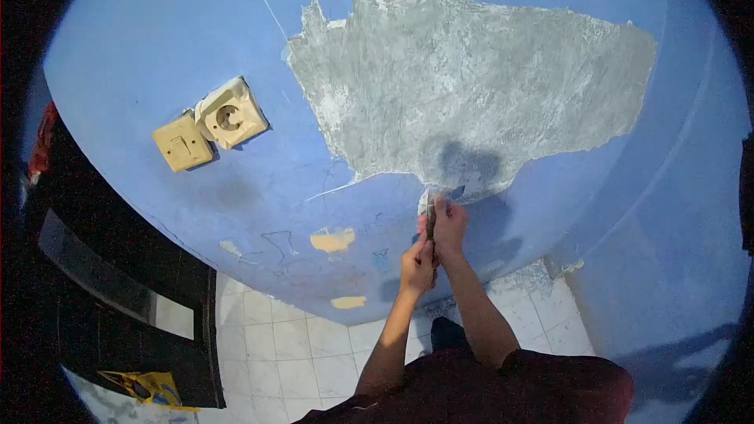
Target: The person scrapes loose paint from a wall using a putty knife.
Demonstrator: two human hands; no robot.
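A person in a dark shirt (487, 389) works with two bare hands at a blue wall (196, 39), where a broad, ragged grey patch (487, 78) stands bare of paint. The left hand (416, 267), the nearer of the two, is wrapped around a slim dark tool (431, 218), its grip closed on the handle. The tool lies along the wall at the near edge of the grey patch, its far end close to a pale, scraped strip (423, 202). The right hand (450, 226) sits just beside it, farther along and to the right, fingers curled near the tool's far end; whether its grip is closed on the tool or on loose paint cannot be told. A shadow (471, 161) falls across the patch beyond the hands. To the left, a cream socket (230, 115) with a torn, peeling edge adjoins a yellowed switch (183, 144). Two cream blotches (332, 239) mark the paint to the left of the hands. White floor tiles (275, 345) run along the near side, with a yellow bag (149, 387) at near left beside a dark panel (133, 338).
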